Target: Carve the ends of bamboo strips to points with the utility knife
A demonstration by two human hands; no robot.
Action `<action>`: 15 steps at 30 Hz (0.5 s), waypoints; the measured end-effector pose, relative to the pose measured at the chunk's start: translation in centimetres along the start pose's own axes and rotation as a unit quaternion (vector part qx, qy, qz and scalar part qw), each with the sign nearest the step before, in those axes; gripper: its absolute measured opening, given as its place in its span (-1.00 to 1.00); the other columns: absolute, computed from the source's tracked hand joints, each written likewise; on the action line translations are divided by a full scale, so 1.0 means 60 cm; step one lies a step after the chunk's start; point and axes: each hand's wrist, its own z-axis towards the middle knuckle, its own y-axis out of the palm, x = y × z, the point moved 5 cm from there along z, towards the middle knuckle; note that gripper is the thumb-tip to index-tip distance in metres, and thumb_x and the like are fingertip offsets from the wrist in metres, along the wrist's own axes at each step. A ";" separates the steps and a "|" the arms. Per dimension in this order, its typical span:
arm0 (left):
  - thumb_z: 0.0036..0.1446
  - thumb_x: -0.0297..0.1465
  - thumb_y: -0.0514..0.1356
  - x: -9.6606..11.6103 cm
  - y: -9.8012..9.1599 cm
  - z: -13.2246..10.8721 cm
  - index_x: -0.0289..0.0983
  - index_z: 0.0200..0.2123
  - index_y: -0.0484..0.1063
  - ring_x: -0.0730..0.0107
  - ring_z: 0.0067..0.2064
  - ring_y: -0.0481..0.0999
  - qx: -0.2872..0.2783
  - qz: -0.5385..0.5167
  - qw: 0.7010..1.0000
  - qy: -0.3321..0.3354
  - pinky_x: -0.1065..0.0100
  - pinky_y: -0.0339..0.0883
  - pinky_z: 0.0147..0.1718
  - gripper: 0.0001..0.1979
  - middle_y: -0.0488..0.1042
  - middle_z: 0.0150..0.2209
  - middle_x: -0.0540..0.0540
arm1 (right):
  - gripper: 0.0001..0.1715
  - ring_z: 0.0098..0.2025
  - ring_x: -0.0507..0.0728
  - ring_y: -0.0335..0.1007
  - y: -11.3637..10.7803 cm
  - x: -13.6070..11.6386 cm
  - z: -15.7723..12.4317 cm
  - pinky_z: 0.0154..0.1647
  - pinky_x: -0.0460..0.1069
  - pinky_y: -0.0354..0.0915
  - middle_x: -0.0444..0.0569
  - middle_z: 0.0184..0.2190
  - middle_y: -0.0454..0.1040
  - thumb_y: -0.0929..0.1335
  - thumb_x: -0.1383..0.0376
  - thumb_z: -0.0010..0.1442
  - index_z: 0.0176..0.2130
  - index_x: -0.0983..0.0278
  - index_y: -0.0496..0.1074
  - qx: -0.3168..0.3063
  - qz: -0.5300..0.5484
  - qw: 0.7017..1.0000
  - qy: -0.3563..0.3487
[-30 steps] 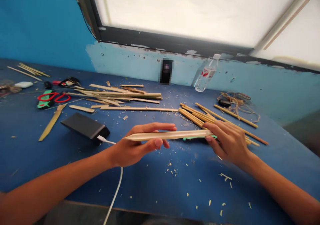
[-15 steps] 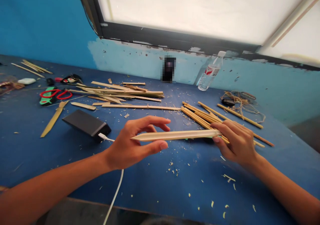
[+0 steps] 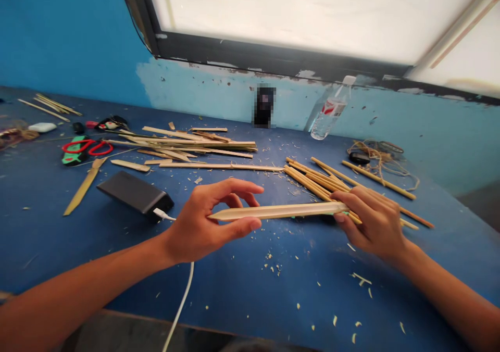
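Observation:
A pale, split bamboo strip (image 3: pixel 279 211) with a pointed left end is held level above the table. My right hand (image 3: pixel 373 219) pinches its right end between thumb and fingers. Around the pointed end, my left hand (image 3: pixel 213 219) is curved with thumb and fingers apart. Its thumb lies along the strip's lower edge; whether it touches cannot be made out. Beyond my right hand lie several slender round bamboo sticks (image 3: pixel 308 183), partly covered by the hand. A dark box-shaped device (image 3: pixel 133 193) with a white cable (image 3: pixel 183 305) sits left of my left hand.
Split bamboo pieces (image 3: pixel 187 145) are piled at the back. Red-handled scissors (image 3: pixel 88 147) and a bamboo blade-shaped piece (image 3: pixel 85 188) lie left. A water bottle (image 3: pixel 330 112) stands by the wall, near tangled string (image 3: pixel 377 159). Shavings dot the blue table (image 3: pixel 234 310).
The strip has shifted slightly right and up with my right hand. My left thumb and fingers sit a little closer around it.

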 end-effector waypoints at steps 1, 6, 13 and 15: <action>0.11 -0.51 0.46 0.000 0.002 -0.001 -0.16 0.02 0.58 0.55 -0.36 0.56 -0.005 -0.008 1.000 0.005 0.53 0.48 -0.30 -0.60 0.64 -0.24 0.04 | -0.73 -0.32 0.16 0.38 0.000 0.000 0.000 -0.26 0.03 0.24 0.00 -0.32 0.43 0.35 0.24 0.34 -0.01 0.31 0.44 -0.001 0.001 1.000 -0.001; 0.01 -0.38 0.54 -0.004 -0.004 0.000 -0.15 0.12 0.53 0.42 -0.35 0.59 -0.022 -0.092 0.994 0.045 0.39 0.53 -0.29 -0.42 0.61 -0.21 -0.02 | -0.74 -0.34 0.14 0.40 -0.007 0.005 -0.002 -0.29 0.02 0.25 -0.01 -0.30 0.46 0.33 0.21 0.36 -0.02 0.28 0.46 0.013 0.012 1.000 0.015; 0.27 -0.15 0.34 -0.033 -0.043 0.038 -0.14 0.23 0.36 0.42 -0.23 0.61 0.061 -0.189 0.980 -0.005 0.43 0.47 -0.28 -0.47 0.49 0.01 -0.10 | -0.79 -0.48 0.04 0.36 -0.025 -0.008 0.033 -0.49 -0.09 0.27 -0.13 -0.42 0.42 0.29 0.18 0.45 -0.12 0.22 0.46 -0.035 0.078 0.990 0.115; 0.26 -0.18 0.35 -0.036 -0.035 0.046 -0.25 0.17 0.40 0.36 -0.28 0.63 0.037 -0.198 0.978 -0.049 0.40 0.48 -0.35 -0.51 0.53 -0.07 -0.16 | -0.76 -0.52 0.03 0.33 -0.022 -0.029 0.039 -0.56 -0.12 0.27 -0.16 -0.48 0.40 0.30 0.12 0.44 -0.18 0.18 0.48 -0.079 0.153 0.973 0.153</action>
